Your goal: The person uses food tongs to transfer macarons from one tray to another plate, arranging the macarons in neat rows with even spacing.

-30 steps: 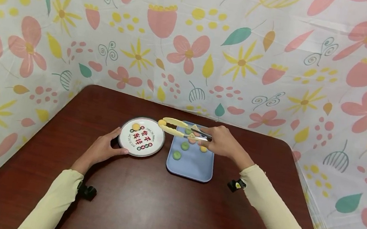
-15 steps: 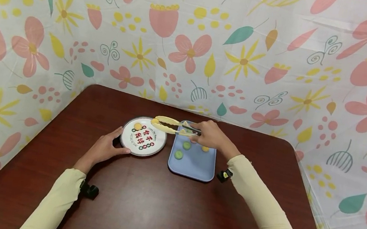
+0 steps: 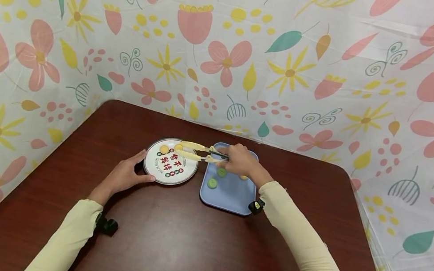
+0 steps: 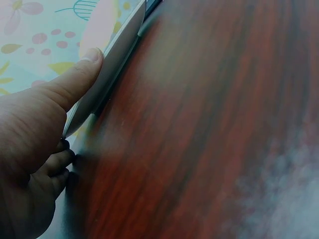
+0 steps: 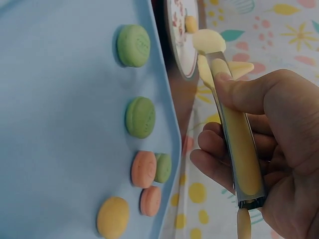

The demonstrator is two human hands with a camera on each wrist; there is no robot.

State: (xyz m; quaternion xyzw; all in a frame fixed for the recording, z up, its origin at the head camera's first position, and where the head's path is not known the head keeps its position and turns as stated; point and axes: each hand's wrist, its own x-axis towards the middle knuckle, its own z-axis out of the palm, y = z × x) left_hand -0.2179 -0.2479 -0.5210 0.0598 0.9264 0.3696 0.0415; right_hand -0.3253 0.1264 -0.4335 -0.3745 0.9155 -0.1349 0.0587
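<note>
My left hand (image 3: 126,173) holds the near left side of a white plate (image 3: 187,168) with red lettering, its thumb on the rim in the left wrist view. A yellow macaron (image 3: 164,149) lies on that plate. My right hand (image 3: 241,160) grips a pair of tongs (image 3: 191,145) with cream tips and metal handles, thumb on one arm in the right wrist view. Between the tips is a second yellow macaron (image 3: 178,147), over the plate beside the first one. The right hand is above the far part of a blue tray (image 3: 229,202).
On the tray are green macarons (image 5: 133,46), pink macarons (image 5: 144,169) and a yellow macaron (image 5: 113,217). The tray stands just right of the plate on a dark wooden table (image 3: 173,238). A flower-printed cloth (image 3: 229,29) hangs behind the table.
The right hand has moved left with the tongs, bringing the held macaron from the plate's right edge to over the plate near the first macaron. The left hand keeps its place on the plate.
</note>
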